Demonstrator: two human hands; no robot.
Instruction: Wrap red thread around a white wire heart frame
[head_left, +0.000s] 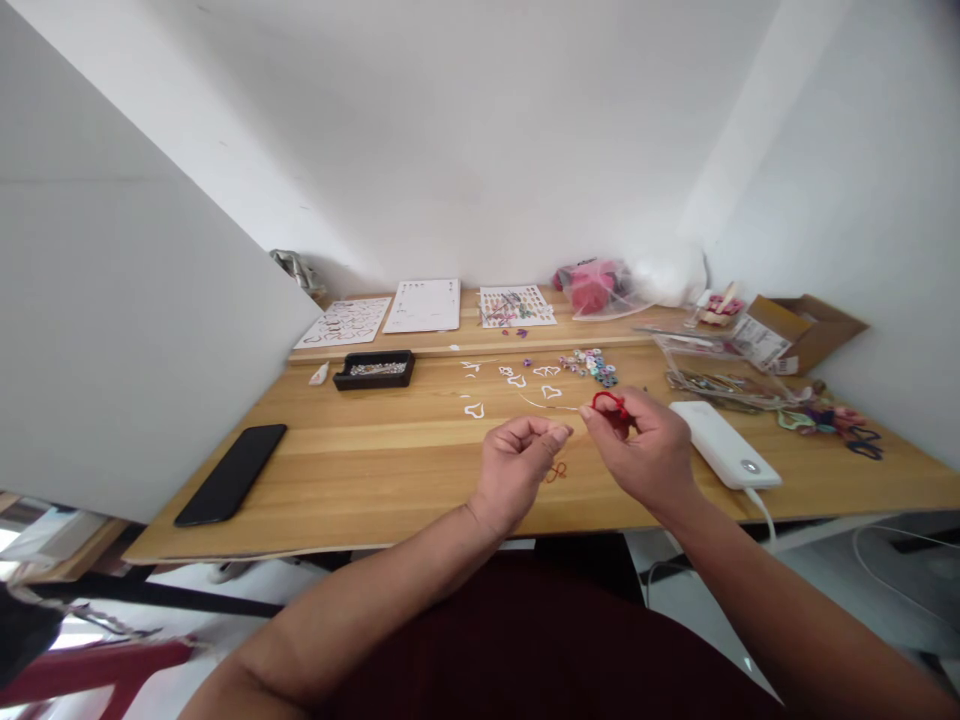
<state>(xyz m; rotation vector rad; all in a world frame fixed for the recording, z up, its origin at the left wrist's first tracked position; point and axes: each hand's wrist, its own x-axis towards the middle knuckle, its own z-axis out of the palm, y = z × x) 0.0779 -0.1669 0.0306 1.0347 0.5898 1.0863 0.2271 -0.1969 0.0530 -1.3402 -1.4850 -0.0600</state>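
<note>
The right hand grips red cord, seemingly steadying it; the left hand is pinched closed, contents unclear. Beads lie at its one o'clock, probably for reach.

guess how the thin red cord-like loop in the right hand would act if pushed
The thin red cord-like loop probably bends easily, being slender and curved. It may spring back slightly, since its arch stands up from the right hand. It's likely light, as little material shows.
</note>
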